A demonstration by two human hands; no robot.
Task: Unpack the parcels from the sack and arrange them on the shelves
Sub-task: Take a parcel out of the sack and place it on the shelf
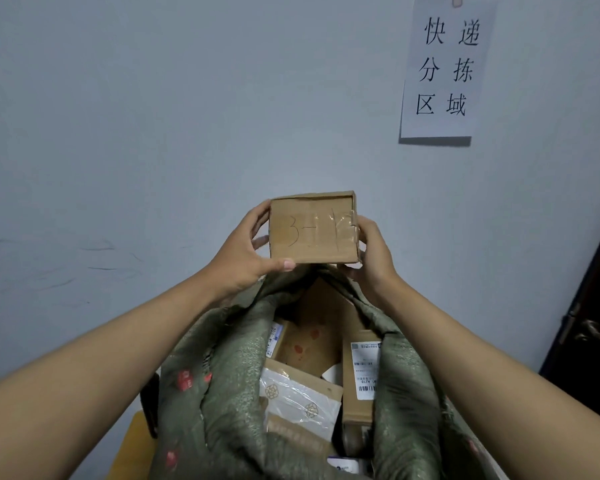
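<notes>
A small brown cardboard parcel (312, 230) with handwriting on its taped face is held up above the open sack, in front of the wall. My left hand (246, 251) grips its left side, thumb along the bottom edge. My right hand (373, 251) grips its right side. Below them the green woven sack (229, 386) stands open. Inside it lie several more parcels: a brown box with red marks (312, 334), a box with a white shipping label (361, 372) and a flat packet in clear plastic (298, 400).
A pale wall fills the background, with a paper sign (444, 67) in Chinese characters at upper right. A dark door with a handle (589, 327) stands at the right edge. A yellowish surface (132, 445) shows under the sack at lower left.
</notes>
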